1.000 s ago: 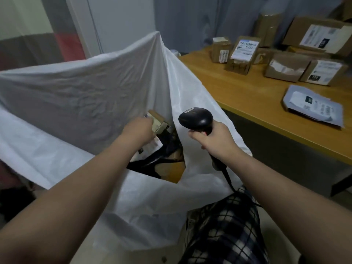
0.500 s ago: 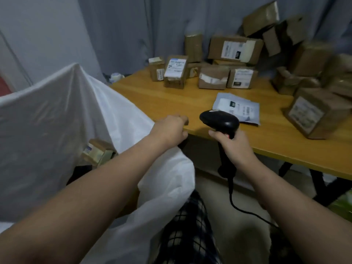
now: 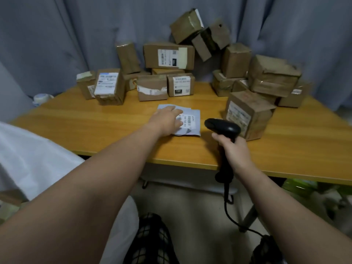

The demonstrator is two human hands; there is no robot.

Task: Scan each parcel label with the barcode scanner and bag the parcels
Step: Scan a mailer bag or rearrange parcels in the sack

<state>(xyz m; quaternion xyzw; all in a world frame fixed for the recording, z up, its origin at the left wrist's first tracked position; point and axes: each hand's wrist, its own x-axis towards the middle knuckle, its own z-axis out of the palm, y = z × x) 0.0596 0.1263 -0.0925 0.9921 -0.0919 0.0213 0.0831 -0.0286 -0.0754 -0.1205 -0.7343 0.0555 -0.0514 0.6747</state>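
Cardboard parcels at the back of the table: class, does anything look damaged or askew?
Yes. One front-row box has a torn, peeling label, and the topmost box sits tilted atop the others.

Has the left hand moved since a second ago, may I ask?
Yes. The left hand left the white bag and went right, over the table, onto the grey mailer.

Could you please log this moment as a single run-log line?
left hand: rests on grey mailer on table | right hand: grips barcode scanner, head beside mailer | white bag: at left
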